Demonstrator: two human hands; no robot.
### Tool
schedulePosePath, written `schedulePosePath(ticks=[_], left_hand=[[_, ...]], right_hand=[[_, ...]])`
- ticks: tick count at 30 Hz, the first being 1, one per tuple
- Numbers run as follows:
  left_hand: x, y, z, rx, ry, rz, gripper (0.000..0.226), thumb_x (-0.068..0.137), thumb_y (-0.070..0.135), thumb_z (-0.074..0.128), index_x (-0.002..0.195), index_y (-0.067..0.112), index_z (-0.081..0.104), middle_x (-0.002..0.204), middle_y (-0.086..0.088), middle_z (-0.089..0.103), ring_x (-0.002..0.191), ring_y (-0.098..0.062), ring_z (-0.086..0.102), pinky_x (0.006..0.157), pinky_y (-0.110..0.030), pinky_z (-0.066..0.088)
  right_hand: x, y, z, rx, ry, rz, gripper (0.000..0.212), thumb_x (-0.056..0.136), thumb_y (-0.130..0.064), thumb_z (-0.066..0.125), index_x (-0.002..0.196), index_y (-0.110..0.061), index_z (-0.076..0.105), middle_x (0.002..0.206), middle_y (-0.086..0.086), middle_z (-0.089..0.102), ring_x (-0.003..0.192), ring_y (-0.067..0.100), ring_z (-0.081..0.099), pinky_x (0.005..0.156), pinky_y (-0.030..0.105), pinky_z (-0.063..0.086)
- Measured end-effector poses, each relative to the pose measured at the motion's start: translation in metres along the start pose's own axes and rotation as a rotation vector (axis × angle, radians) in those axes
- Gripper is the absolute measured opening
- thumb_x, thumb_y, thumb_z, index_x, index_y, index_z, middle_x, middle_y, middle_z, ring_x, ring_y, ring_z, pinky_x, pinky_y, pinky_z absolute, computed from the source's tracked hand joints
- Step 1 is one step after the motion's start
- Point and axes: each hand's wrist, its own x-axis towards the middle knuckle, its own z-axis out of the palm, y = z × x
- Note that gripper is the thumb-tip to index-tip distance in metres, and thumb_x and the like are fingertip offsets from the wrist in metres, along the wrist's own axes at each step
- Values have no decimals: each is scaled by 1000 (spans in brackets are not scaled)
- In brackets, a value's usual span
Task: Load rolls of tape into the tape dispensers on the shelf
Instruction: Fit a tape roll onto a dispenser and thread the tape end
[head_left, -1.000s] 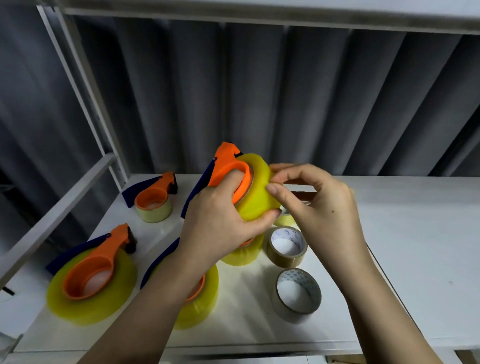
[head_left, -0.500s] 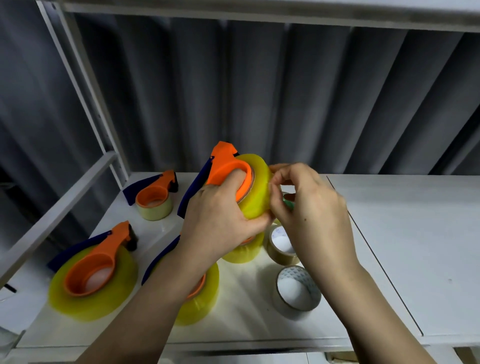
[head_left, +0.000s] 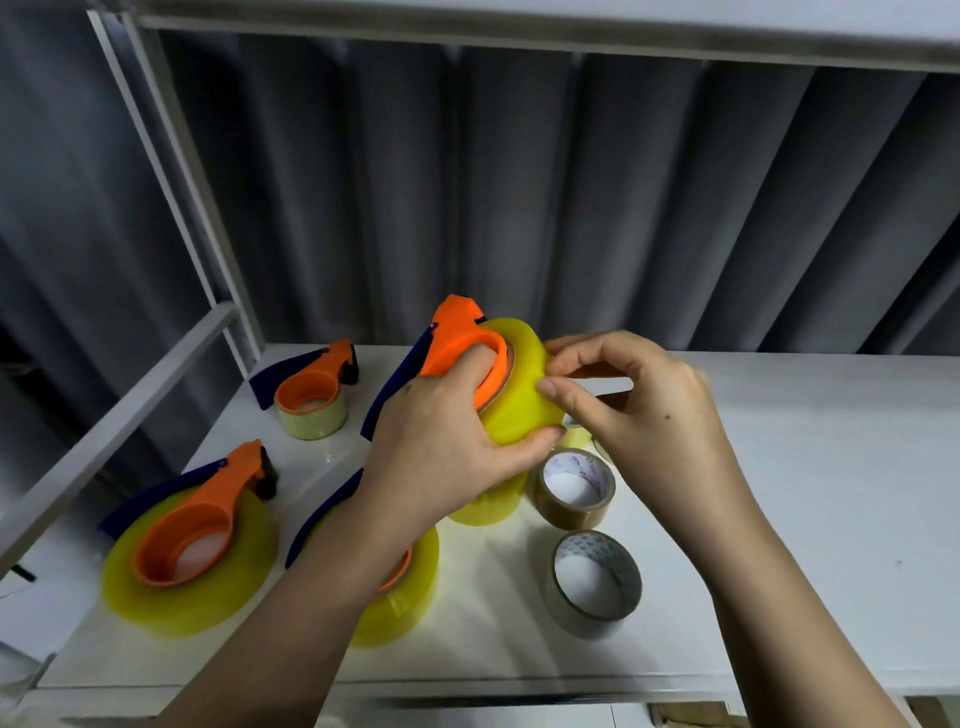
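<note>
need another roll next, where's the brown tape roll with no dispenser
In the head view the brown tape roll lies flat on the shelf, right of centre, under the right hand.

The left hand (head_left: 447, 447) is curling its fingers around what it is gripping, forearm rising from below. The right hand (head_left: 644, 410) is pinching with thumb and forefinger, wrist bent, other fingers curled.

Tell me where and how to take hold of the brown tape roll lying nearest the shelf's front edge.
Probably come straight down on the brown tape roll: it lies flat on the shelf with its open core facing up. Put the thumb inside the core and the fingers on the outer wall at its free front-right side; another roll lies close behind.
</note>
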Motion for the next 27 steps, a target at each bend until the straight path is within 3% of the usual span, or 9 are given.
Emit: schedulePosePath(ticks=[3, 8, 13, 17, 21, 24, 27], left_hand=[[0, 0, -1, 36, 3, 29, 53, 63, 68, 62, 92, 26, 50, 66, 14, 46, 60, -13, 50, 50, -21, 33], [0, 1, 2, 107, 26, 47, 56, 64, 67, 64, 92, 19, 53, 65, 10, 46, 59, -17, 50, 52, -27, 41], [2, 1, 3, 126, -16, 40, 49, 64, 61, 67, 84, 26, 40, 61, 12, 36, 60, -16, 43, 55, -26, 33], [4, 3, 1, 151, -73, -10, 48, 66, 63, 63, 88, 25, 42, 68, 9, 45, 68, -21, 53, 58, -28, 35], [6, 1, 0, 162, -100, -42, 50, 67, 66, 57, 96, 27, 46, 75, 10, 48, 73, -17, 50, 62, -27, 39], [6, -2, 0, 143, -98, -21, 46, 66, 67, 56, 89, 32, 35, 70, 11, 44, 68, -16, 47, 60, -26, 37], [4, -6, 0, 89, -116, -11, 50, 64, 68, 63, 85, 32, 34, 60, 13, 36, 61, -15, 46, 54, -22, 30]], right_hand=[[1, 2, 1, -44, -5, 6, 7, 83, -28, 73, 83, -29, 66, 99, -18, 69, 90, 3, 66, 74, 41, 54], [4, 2, 1, -108, -40, 14, 13, 86, -24, 70, 79, -31, 62, 99, -19, 67, 88, 5, 65, 76, 43, 55], [5, 1, 6, -121, -52, -6, 20, 83, -19, 63, 74, -35, 53, 101, -16, 64, 86, 7, 64, 77, 42, 55], [2, 4, 14, -139, 6, -35, 11, 81, -21, 61, 78, -30, 54, 99, -13, 65, 81, 8, 63, 73, 42, 55], [0, 6, 23, -235, 91, -121, 16, 81, -16, 66, 81, -25, 54, 95, -5, 67, 76, 17, 65, 66, 42, 55], [1, 8, 25, -306, 114, -149, 14, 81, -15, 67, 81, -22, 55, 90, -3, 68, 72, 21, 65, 62, 41, 54], [6, 10, 17, -288, 108, -160, 11, 80, -15, 69, 80, -20, 59, 85, -5, 68, 69, 15, 65, 62, 39, 55]])
